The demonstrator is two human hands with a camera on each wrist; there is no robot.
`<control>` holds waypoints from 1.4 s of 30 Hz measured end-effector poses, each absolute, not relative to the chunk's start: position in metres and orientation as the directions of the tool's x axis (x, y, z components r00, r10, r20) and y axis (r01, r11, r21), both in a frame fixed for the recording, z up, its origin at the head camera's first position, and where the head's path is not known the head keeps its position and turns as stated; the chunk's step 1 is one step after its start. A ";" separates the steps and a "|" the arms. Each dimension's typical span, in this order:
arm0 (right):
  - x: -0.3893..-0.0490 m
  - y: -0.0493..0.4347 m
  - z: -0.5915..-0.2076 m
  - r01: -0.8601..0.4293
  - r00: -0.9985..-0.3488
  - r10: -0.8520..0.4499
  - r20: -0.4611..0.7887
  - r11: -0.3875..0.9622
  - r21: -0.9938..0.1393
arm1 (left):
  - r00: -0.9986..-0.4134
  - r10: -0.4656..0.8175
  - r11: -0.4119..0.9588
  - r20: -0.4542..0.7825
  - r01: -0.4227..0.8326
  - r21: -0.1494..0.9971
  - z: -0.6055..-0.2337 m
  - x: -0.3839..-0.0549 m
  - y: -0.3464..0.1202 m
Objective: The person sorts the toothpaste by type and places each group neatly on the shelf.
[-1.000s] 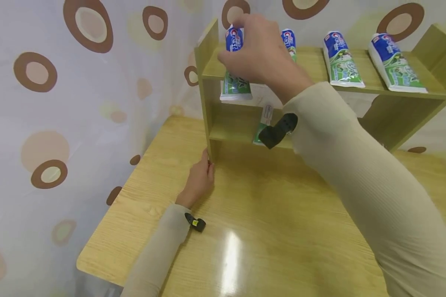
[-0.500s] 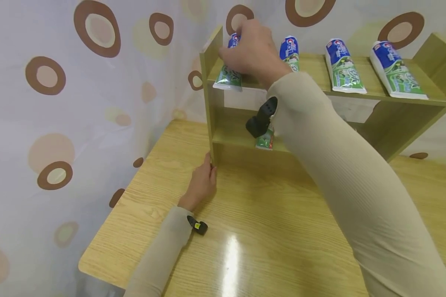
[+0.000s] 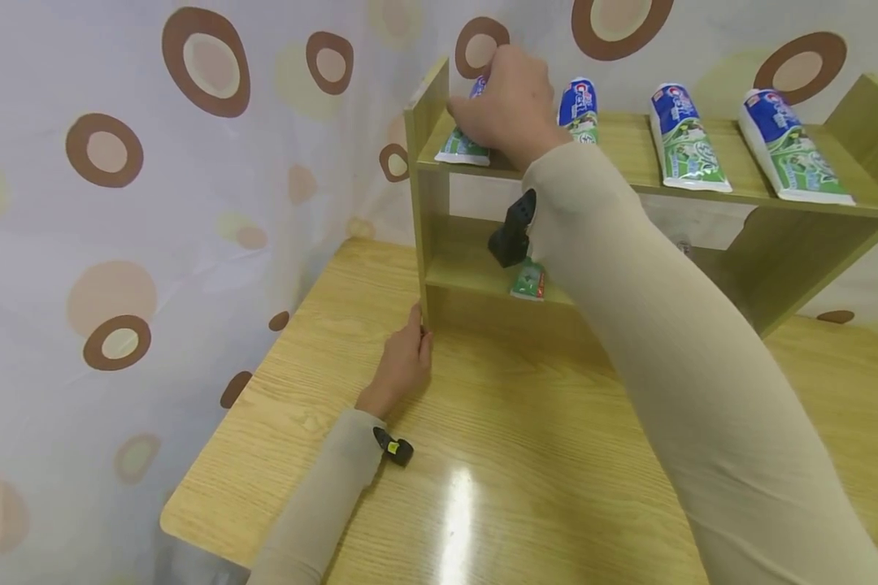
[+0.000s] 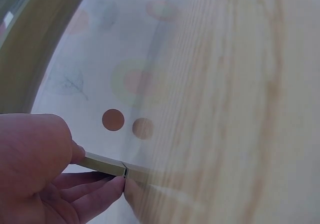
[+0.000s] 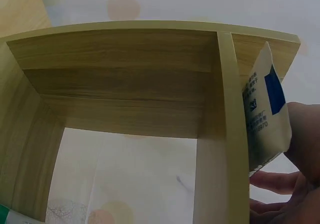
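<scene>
On the top board of a wooden shelf [image 3: 415, 130], at its left end, lies a blue, white and green toothpaste tube [image 3: 464, 149]. My right hand [image 3: 510, 106] holds it from above, hiding its middle. In the right wrist view the tube's white printed back [image 5: 265, 116] shows beside the top board, with my fingers behind it. My left hand [image 3: 400, 366] grips the bottom of the shelf's left side panel. In the left wrist view, the thumb and fingers of the left hand [image 4: 35, 159] pinch that panel's edge [image 4: 102, 165].
Further right on the top board lie toothpaste tubes: one [image 3: 580, 110] partly behind my wrist, another [image 3: 690, 142], and one at the right [image 3: 793, 150]. Another tube [image 3: 529, 281] lies on the lower board. The shelf stands on a wooden table [image 3: 541, 439] against a patterned wall covering [image 3: 190, 203].
My right hand has brought the toothpaste tube back from overhanging the front edge onto the top board, beside the left panel. My left hand keeps its grip on the shelf.
</scene>
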State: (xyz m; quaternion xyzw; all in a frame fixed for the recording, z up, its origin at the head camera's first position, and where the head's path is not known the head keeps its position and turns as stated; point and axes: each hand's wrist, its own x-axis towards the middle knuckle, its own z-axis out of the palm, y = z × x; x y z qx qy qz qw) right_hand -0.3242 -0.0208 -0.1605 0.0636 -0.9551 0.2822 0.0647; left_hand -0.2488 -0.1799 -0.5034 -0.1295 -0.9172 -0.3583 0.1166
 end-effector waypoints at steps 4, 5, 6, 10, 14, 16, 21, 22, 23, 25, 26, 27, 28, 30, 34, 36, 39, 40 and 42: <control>-0.323 -0.020 -0.163 -0.150 -0.985 -0.078 0.154 0.827 -0.542 | -0.932 0.162 0.701 0.323 0.339 0.627 -0.505 -0.249 -0.179; -0.323 -0.019 -0.164 -0.146 -0.986 -0.076 0.150 0.827 -0.543 | -0.931 0.164 0.700 0.326 0.343 0.627 -0.506 -0.250 -0.179; -0.323 -0.019 -0.164 -0.143 -0.987 -0.074 0.146 0.825 -0.547 | -0.929 0.165 0.698 0.331 0.347 0.627 -0.506 -0.250 -0.179; -0.323 -0.016 -0.166 -0.139 -0.988 -0.076 0.137 0.823 -0.551 | -0.928 0.156 0.703 0.338 0.345 0.622 -0.507 -0.250 -0.179; -0.323 -0.015 -0.167 -0.178 -0.979 -0.098 0.181 0.843 -0.508 | -0.939 0.141 0.700 0.314 0.319 0.639 -0.505 -0.248 -0.179; -0.321 -0.014 -0.167 -0.204 -0.969 -0.106 0.222 0.852 -0.482 | -0.945 0.136 0.700 0.296 0.303 0.646 -0.504 -0.247 -0.179; -0.308 -0.008 -0.169 -0.257 -0.941 -0.104 0.322 0.839 -0.479 | -0.958 0.123 0.699 0.259 0.269 0.662 -0.503 -0.246 -0.180; -0.305 -0.006 -0.170 -0.269 -0.934 -0.104 0.342 0.833 -0.483 | -0.957 0.122 0.702 0.261 0.270 0.659 -0.504 -0.247 -0.180; -0.301 -0.005 -0.171 -0.283 -0.927 -0.104 0.362 0.826 -0.488 | -0.957 0.124 0.704 0.263 0.272 0.656 -0.504 -0.247 -0.180; -0.293 -0.001 -0.173 -0.320 -0.909 -0.114 0.400 0.807 -0.497 | -0.955 0.128 0.709 0.269 0.278 0.648 -0.504 -0.248 -0.180; -0.289 0.001 -0.175 -0.344 -0.898 -0.124 0.422 0.796 -0.498 | -0.956 0.126 0.709 0.267 0.275 0.650 -0.504 -0.248 -0.180; -0.284 0.004 -0.177 -0.366 -0.887 -0.133 0.441 0.786 -0.498 | -0.956 0.123 0.712 0.267 0.272 0.647 -0.504 -0.248 -0.180; -0.280 0.007 -0.179 -0.387 -0.877 -0.141 0.459 0.774 -0.502 | -0.957 0.123 0.712 0.263 0.269 0.648 -0.504 -0.248 -0.179; -0.272 0.015 -0.185 -0.424 -0.859 -0.157 0.488 0.753 -0.504 | -0.961 0.115 0.710 0.252 0.257 0.656 -0.503 -0.248 -0.178; -0.256 0.031 -0.195 -0.463 -0.826 -0.152 0.543 0.732 -0.500 | -0.956 0.122 0.692 0.265 0.273 0.668 -0.504 -0.248 -0.178; -0.248 0.038 -0.200 -0.482 -0.804 -0.149 0.575 0.731 -0.483 | -0.950 0.130 0.679 0.284 0.294 0.673 -0.511 -0.252 -0.180; -0.235 0.050 -0.207 -0.513 -0.773 -0.158 0.615 0.725 -0.459 | -0.947 0.130 0.683 0.292 0.299 0.666 -0.528 -0.264 -0.184; -0.230 0.054 -0.210 -0.524 -0.764 -0.165 0.624 0.723 -0.450 | -0.948 0.128 0.688 0.292 0.297 0.662 -0.534 -0.268 -0.186; -0.221 0.061 -0.215 -0.540 -0.754 -0.176 0.632 0.714 -0.446 | -0.949 0.124 0.701 0.290 0.291 0.651 -0.546 -0.276 -0.188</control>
